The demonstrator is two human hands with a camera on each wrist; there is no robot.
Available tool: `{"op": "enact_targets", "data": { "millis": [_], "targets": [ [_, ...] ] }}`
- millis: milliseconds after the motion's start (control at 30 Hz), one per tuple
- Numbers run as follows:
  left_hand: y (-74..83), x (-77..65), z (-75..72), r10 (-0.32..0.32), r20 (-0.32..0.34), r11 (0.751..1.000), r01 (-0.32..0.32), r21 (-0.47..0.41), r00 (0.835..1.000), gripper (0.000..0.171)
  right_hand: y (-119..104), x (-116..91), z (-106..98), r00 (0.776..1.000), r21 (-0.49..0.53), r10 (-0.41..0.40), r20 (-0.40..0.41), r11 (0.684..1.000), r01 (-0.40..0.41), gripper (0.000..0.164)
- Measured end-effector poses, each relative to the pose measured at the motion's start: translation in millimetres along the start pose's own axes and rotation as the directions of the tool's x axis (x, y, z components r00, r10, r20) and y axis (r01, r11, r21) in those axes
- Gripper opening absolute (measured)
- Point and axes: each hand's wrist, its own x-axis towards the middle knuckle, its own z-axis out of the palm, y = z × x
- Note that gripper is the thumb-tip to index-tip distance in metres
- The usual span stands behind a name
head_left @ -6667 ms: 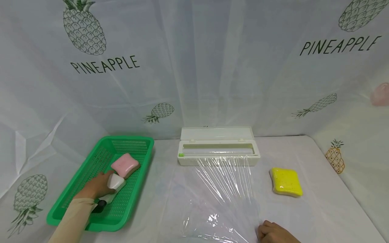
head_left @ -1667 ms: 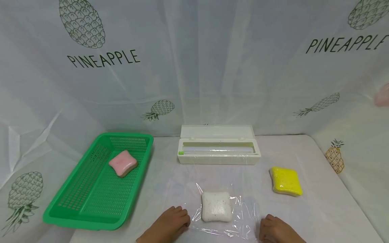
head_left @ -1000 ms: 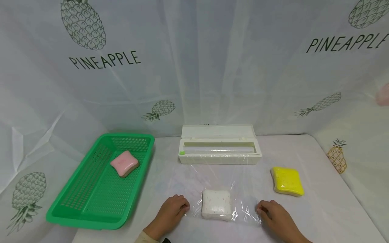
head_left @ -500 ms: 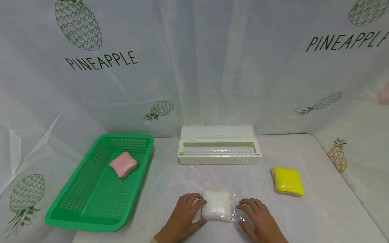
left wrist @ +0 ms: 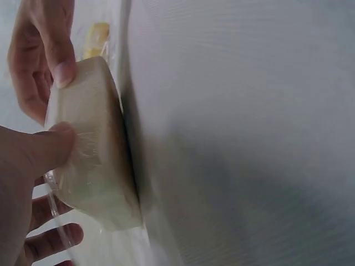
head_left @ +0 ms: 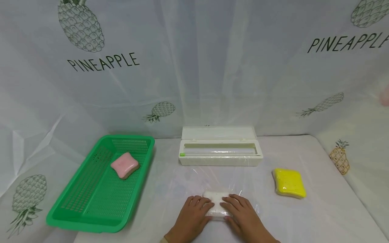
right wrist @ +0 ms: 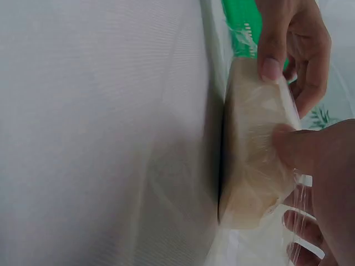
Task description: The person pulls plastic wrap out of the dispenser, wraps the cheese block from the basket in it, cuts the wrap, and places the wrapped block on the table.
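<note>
A white, square, sponge-like block (head_left: 216, 212) lies on the near middle of the table, with clear plastic wrap (right wrist: 260, 138) drawn over its near side. My left hand (head_left: 192, 219) holds its left part, fingers over the top and thumb on the near side. Mirroring that, my right hand (head_left: 243, 217) holds the right part, its thumb also against the near side. Both wrist views show the thumbs pressing the film onto the block (left wrist: 91, 127). Faint creases of film run from the block toward the white wrap dispenser (head_left: 220, 160), whose lid stands up.
At left stands a green basket (head_left: 57, 219) holding a pink block (head_left: 125, 165). A yellow block (head_left: 289, 183), shiny as if wrapped, lies on the right of the table. A white pineapple-print sheet (head_left: 212, 67) hangs behind.
The white block came from the basket onto the film. Both hands, earlier apart at the film's near corners, folded it over the block, then moved inward and now hold the block.
</note>
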Motion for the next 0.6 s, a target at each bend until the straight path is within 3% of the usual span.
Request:
{"op": "enact_targets", "data": {
  "millis": [267,467,600],
  "targets": [
    [-1.6,6.0,-7.7,-0.022,-0.045,1.000,0.022,-0.009,0.999,0.041,-1,10,-9,0.997,0.017,0.072,0.028,0.997,-0.072,0.027],
    [-2.9,12.6,-9.5,0.001,-0.063,0.997,0.004,0.072,0.998,0.059,3,23,-15,0.992,0.059,0.121,0.035,0.991,-0.123,0.020],
    [-5.6,18.9,-8.9,0.012,-0.083,0.991,-0.001,0.134,0.996,0.060,5,32,-21,0.985,0.095,0.162,0.066,0.981,-0.167,0.019]
  ]
}}
